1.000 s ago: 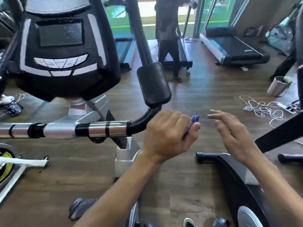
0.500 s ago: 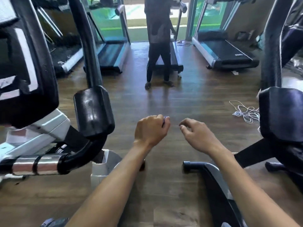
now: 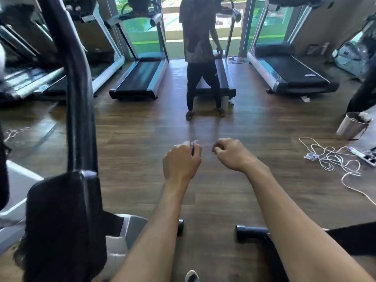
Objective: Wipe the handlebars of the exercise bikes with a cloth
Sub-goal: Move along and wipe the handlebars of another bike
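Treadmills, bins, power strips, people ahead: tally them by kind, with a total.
Treadmills: 4
Metal bins: 1
Power strips: 1
People standing ahead: 1 in full
Total: 7

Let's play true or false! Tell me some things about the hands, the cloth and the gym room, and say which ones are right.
1. The left hand grips a purple cloth. True.
2. The right hand rests on a handlebar. False: it is in the air over the wooden floor, fingers curled, holding nothing.
3. A person stands ahead near the treadmills. True.
4. The white cord hangs from a treadmill. False: it lies tangled on the floor at the right.
5. A metal bin stands on the floor at the right. True.
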